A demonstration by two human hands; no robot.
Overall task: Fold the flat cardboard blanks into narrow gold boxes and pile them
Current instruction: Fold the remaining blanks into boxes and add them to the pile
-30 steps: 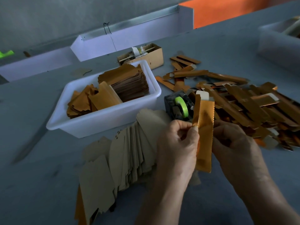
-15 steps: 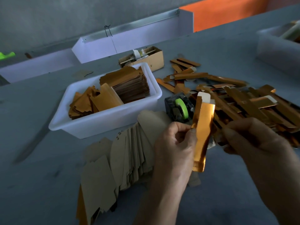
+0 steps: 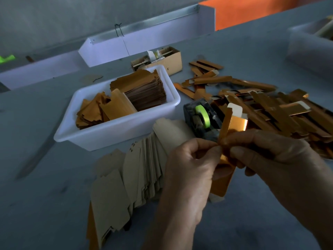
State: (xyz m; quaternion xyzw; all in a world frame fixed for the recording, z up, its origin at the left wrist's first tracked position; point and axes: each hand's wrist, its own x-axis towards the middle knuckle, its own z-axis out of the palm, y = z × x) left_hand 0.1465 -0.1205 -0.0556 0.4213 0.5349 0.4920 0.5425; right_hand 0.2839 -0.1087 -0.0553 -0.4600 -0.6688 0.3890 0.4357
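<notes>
Both hands pinch gold blank (image 3: pixel 232 123) mid-fold above tabletop (image 3: pixel 45 195) — left hand (image 3: pixel 191 166) grips its left edge, right hand (image 3: pixel 270 156) its middle. Risk: crooked crease (foil slippery), box skewed — finished pile (image 3: pixel 270 109) lies right.

Your hands (image 3: pixel 194 170) sit at the table's (image 3: pixel 45 204) six o'clock, hemmed in close. At twelve o'clock the tape dispenser (image 3: pixel 202 121) stands just beyond your fingertips. From one to three o'clock the heap of boxes (image 3: pixel 281 112) bars the way. At eleven the white tub (image 3: pixel 115 130) blocks, and the fanned blanks (image 3: pixel 129 177) lie from nine down to seven. Bare table opens at five o'clock and far out at nine, left of the tub.
</notes>
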